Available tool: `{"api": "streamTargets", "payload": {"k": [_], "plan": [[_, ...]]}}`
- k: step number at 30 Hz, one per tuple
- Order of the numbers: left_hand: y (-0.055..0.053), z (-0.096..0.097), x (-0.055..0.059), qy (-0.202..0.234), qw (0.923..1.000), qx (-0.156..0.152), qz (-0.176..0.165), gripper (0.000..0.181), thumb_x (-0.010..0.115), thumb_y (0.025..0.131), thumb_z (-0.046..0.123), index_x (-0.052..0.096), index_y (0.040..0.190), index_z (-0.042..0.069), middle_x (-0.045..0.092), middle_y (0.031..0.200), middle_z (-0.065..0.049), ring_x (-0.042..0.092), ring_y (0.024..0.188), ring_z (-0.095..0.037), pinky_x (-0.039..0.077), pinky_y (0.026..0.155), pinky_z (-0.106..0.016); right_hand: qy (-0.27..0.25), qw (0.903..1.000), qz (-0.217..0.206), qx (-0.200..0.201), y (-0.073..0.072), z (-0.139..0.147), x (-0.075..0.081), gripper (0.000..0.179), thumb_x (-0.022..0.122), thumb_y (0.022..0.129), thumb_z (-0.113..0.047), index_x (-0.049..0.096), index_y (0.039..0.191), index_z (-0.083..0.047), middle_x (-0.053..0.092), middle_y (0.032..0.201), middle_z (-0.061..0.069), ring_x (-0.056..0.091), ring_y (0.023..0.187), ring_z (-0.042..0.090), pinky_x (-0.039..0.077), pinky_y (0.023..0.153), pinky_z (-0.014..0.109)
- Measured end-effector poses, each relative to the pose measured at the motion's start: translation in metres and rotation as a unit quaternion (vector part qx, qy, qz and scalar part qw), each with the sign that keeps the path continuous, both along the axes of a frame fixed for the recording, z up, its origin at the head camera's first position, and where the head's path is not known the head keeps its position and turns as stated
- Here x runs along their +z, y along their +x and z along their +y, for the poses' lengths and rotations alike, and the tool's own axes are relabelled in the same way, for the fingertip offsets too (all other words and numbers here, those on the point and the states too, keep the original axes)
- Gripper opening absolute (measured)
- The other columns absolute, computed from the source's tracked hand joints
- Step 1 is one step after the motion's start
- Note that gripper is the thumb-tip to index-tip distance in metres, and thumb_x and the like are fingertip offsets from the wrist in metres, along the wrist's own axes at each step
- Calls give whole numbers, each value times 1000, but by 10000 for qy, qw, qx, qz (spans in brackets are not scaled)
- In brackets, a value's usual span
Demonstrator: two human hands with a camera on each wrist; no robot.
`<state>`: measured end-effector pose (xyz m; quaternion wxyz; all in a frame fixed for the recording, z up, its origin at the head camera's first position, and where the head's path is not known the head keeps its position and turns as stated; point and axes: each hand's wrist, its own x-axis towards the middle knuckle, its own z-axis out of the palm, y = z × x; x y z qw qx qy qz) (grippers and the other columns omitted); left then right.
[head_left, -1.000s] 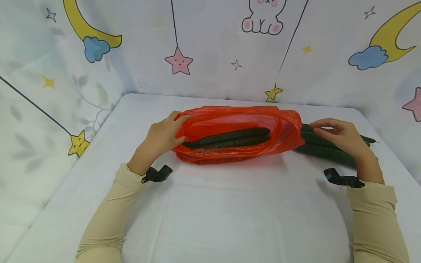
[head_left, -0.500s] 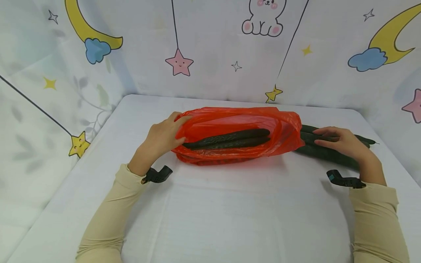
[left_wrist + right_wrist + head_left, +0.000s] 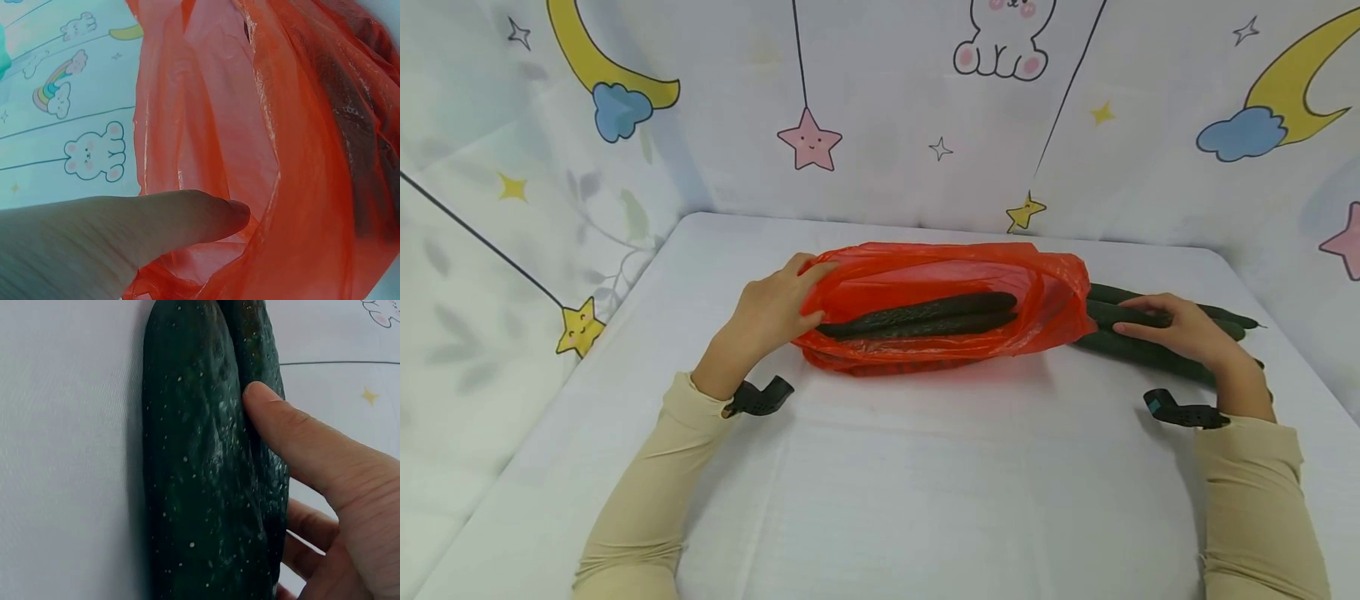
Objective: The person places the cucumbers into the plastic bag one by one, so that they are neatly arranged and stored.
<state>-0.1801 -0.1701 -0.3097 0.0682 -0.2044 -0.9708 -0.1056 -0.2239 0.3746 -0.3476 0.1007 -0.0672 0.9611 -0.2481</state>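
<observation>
A red plastic bag [image 3: 1051, 323] lies on its side in the head view with its mouth spread wide. Dark green cucumbers [image 3: 925, 315] rest inside it. My left hand [image 3: 771, 308] is at the bag's left end, thumb and fingers spread at the mouth; in the left wrist view the straight thumb [image 3: 169, 222] reaches over the opening. On the right, my right hand [image 3: 1191, 329] grips a loose cucumber [image 3: 253, 347], its thumb between that one and a thicker-looking cucumber [image 3: 194, 456] in front. Its fingers are partly hidden behind the gripped cucumber.
Several loose cucumbers [image 3: 1150, 352] lie together right of the bag, their left ends close against it. A white cloth covers the table [image 3: 910, 492]. Behind stands a printed curtain [image 3: 887, 100] with moons and stars.
My right hand has come down onto the loose cucumbers and now grips one of them, which has shifted slightly. The left hand and the bag have stayed put.
</observation>
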Motion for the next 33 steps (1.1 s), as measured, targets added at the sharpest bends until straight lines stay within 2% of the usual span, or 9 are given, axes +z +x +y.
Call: {"api": "streamTargets", "payload": {"k": [6,14,21,26,28,30,33], "plan": [[0,0,0,-15,10000,1,71,67,75,85,20,45,145,13,48,136,-17,53,56,-22,42,45,-29,-77,9999,36,103,0,4,-3,66,63,93,-44,46,140,-1,36,141,31,30,128,50,26,97,71],[0,0,0,4,10000,12,5,66,74,86,20,44,145,14,47,137,-17,51,55,-21,42,45,-29,-131,9960,694,540,-2,9,-9,49,66,94,-25,52,131,4,46,132,31,38,121,47,28,96,67],[-1,1,-1,1,10000,-6,20,65,74,87,22,45,145,13,48,136,-17,51,54,-21,42,45,-29,-333,9925,1114,388,3,9,-9,48,66,94,-22,50,132,3,48,133,33,37,124,50,28,97,68],[-1,1,-1,-13,10000,-8,-9,65,73,87,23,44,145,13,47,137,-18,53,57,-22,43,46,-29,-546,9882,1423,165,4,7,-8,48,65,95,-23,49,133,1,47,131,30,40,118,50,29,94,68],[-1,0,-1,-13,10000,-9,-4,65,73,87,23,45,145,13,48,137,-18,53,58,-22,43,45,-29,-609,9861,1545,107,4,6,-7,48,65,95,-23,49,133,0,47,132,22,40,117,50,29,95,68],[0,0,-1,-13,10000,-10,21,65,73,88,23,45,145,13,48,137,-18,54,58,-23,43,45,-29,-664,9823,1748,77,4,5,-7,47,66,94,-22,50,133,-1,49,131,3,40,117,48,30,99,65],[-1,0,-1,-9,10000,-8,53,64,73,88,23,45,145,12,48,136,-18,55,59,-23,43,45,-29,-679,9749,2121,37,5,3,-6,44,68,93,-21,53,131,-3,43,118,-28,43,115,42,34,106,35]]}}
